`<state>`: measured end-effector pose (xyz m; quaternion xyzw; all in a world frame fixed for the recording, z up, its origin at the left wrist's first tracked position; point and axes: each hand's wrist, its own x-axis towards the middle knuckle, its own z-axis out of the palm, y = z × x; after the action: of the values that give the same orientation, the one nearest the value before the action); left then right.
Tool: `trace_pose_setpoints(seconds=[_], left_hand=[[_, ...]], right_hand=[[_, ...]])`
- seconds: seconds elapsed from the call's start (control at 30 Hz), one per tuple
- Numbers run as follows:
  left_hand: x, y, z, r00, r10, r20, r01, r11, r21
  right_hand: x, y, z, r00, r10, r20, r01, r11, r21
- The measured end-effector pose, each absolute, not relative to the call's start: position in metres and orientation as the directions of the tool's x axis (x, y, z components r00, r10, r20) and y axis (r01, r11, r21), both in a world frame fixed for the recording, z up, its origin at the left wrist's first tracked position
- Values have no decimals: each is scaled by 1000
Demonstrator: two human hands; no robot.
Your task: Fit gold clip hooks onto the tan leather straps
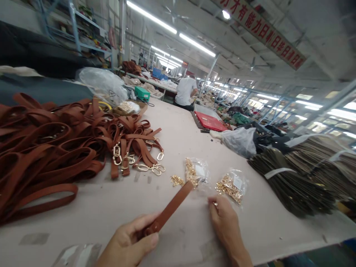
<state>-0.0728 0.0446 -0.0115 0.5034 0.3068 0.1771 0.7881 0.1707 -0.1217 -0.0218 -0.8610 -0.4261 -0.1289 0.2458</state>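
Observation:
My left hand [130, 241] grips a brown leather strap [172, 207] between thumb and fingers, and the strap's free end points up and away over the table. To the right, my right hand [224, 218] is closed, with a small shiny metal bit [215, 204] showing at its fingertips; its exact kind is too small to tell. Beyond the strap's end lie a small heap of gold-coloured metal pieces [177, 180] and a clear plastic bag [199, 170] of similar pieces. A second bag [232, 185] rests just past my right hand.
A large pile of brown straps [50, 137] with gold oval rings [156, 170] covers the table's left. Bundled dark strips [292, 181] stand at the right. Farther off are a red tray [210, 121], a green box [142, 94] and a seated person in a white shirt [185, 91].

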Motion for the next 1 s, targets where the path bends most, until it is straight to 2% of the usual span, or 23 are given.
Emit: trace_pose_setpoints(seconds=[0.07,0.17,0.23,0.3,0.47,0.6,0.67,0.83,0.9,1.0], left_hand=[[-67,42,-6,757,569,-323,27,465,885],[-64,39,-10,782,523,-339,81,454,887],[-65,37,-11,801,516,-305,99,388,916],[-68,33,-8,810,528,-255,93,313,945],[-73,26,7,816,550,-178,110,156,982],[-76,23,5,822,562,-88,71,51,996],[-78,22,2,823,565,-61,56,26,998],[-84,22,3,849,527,16,28,-74,997],[-86,21,6,856,516,40,17,-107,994],[-87,19,6,869,491,58,12,-139,990]], right_hand=[[142,-122,-24,626,636,451,767,-398,-502],[89,-115,-23,620,591,516,651,-21,-758],[56,-104,-20,604,560,567,573,189,-797],[34,-92,-18,605,528,596,547,269,-793],[23,-84,-14,552,532,642,644,217,-733],[29,-90,-9,370,591,717,770,237,-593],[27,-91,-8,367,576,730,789,222,-572],[14,-89,-15,550,496,672,701,163,-695],[9,-89,-20,704,427,567,576,125,-808],[3,-92,-26,878,369,306,280,124,-952]])
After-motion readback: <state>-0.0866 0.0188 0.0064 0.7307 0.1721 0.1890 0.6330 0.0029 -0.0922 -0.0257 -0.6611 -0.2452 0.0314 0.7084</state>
